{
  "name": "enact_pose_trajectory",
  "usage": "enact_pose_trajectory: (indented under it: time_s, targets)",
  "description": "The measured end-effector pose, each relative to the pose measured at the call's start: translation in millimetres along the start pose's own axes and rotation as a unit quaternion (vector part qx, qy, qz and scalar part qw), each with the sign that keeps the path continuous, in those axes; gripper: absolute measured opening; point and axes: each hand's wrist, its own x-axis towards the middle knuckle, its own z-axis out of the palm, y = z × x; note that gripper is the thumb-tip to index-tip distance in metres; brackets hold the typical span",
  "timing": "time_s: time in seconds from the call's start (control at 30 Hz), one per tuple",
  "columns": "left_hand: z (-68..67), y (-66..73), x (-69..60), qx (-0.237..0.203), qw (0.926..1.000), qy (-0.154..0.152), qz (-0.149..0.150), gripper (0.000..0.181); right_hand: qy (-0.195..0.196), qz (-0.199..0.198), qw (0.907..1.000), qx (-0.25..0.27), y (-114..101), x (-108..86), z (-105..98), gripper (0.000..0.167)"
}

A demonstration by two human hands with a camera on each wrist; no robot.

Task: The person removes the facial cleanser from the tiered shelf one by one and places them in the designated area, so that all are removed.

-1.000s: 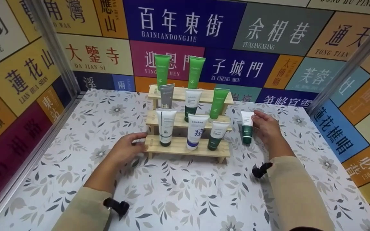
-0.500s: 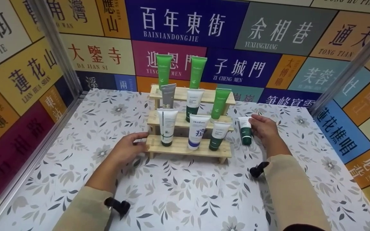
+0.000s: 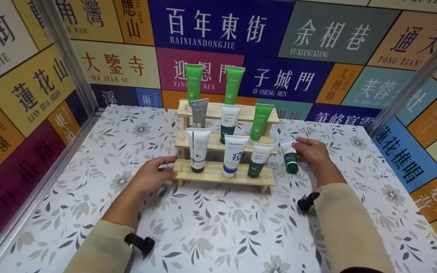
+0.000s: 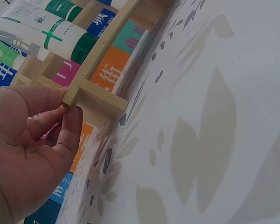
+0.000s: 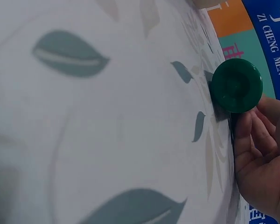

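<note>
white and dark green, a small tube (image 3: 290, 158) was at the right of a wooden stand (image 3: 212, 173), apart from it, above or on the patterned surface; whether its cap touched down could not be told. it leaned, pale flat end away from the person and green cap toward them. the right hand (image 3: 313, 154) pinched it with fingertips at the right edge of that flat end, and the right wrist view showed the round cap (image 5: 237, 85) nearly end-on.

the left hand (image 3: 152, 176) gripped the left end of the stand's lowest step, thumb and finger closed on the corner of the board.

on that lowest step stood, left to right, a white tube with a green cross (image 3: 199, 149), a white tube with a blue-violet cap (image 3: 235, 156) and a second white-and-green tube (image 3: 260, 160). the middle step bore a grey tube (image 3: 199, 112), another white-and-green one (image 3: 229, 122) and a bright green tube (image 3: 261, 122). two taller-looking green tubes (image 3: 234, 84) were on the top step.

beneath spread a white tabletop (image 3: 218, 223) printed with grey leaves and flowers. beige sleeves (image 3: 351, 223) covered both forearms, with a black fitting (image 3: 139, 243) by each wrist. colourful lettered panels (image 3: 218, 24) rose behind and at both sides, with metal posts (image 3: 70, 57) at the corners.
</note>
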Motion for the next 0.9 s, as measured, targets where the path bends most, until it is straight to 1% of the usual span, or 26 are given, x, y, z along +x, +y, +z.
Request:
enact_pose_trajectory:
  time_s: [0.27, 0.4, 0.6, 0.8, 0.9]
  targets:
    - [-1.1, -1.8, 2.6, 0.012, 0.9999, 0.004, 0.003, 0.059, -0.013, -0.002, 0.9999, -0.008, -2, -7.2, -6, 0.065]
    - [-1.5, -2.0, 2.8, 0.018, 0.9998, 0.007, -0.002, 0.059, -0.013, -0.002, 0.9999, -0.006, -1, -8.8, -8, 0.066]
    - [-0.3, -3.7, 3.3, 0.012, 0.9999, 0.003, 0.000, 0.059, -0.016, 0.009, 0.9996, 0.020, -2, -11.8, -12, 0.068]
    - [-0.1, -1.7, 2.5, 0.019, 0.9998, 0.007, -0.006, 0.059, -0.029, 0.019, 0.9987, 0.038, -6, -22.3, -16, 0.069]
    - [0.7, -0.5, 1.8, 0.009, 0.9999, 0.006, -0.005, 0.059, -0.035, 0.016, 0.9983, 0.045, -9, -26.4, -17, 0.069]
